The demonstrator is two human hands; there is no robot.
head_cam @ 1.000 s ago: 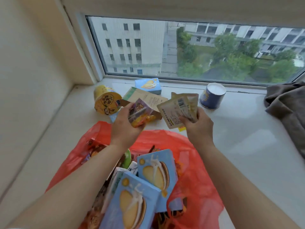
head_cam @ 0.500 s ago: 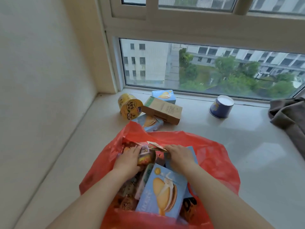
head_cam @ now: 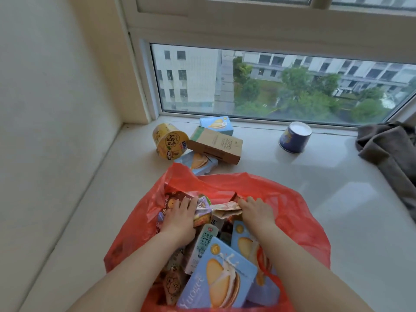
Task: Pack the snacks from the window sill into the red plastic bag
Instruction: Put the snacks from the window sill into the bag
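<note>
The red plastic bag (head_cam: 292,212) lies open on the window sill (head_cam: 337,199), filled with snack boxes, among them a blue biscuit box (head_cam: 216,280) and a milk carton (head_cam: 202,246). My left hand (head_cam: 180,219) is inside the bag, holding a colourful snack packet (head_cam: 202,213) down among the others. My right hand (head_cam: 256,212) pinches a beige packet (head_cam: 225,209) inside the bag. Behind the bag on the sill lie a yellow noodle cup (head_cam: 170,141) on its side, a brown carton (head_cam: 215,145), and two blue biscuit boxes (head_cam: 216,125) (head_cam: 199,163).
A dark blue cup (head_cam: 295,137) lies tipped near the window at the right. A grey cloth (head_cam: 391,154) is bunched at the far right edge. A wall (head_cam: 56,109) bounds the sill on the left; the window glass (head_cam: 270,84) runs along the back.
Both hands carried their packets from above the sill down into the bag and now push them in deeper. The camera view has tilted up slightly.
</note>
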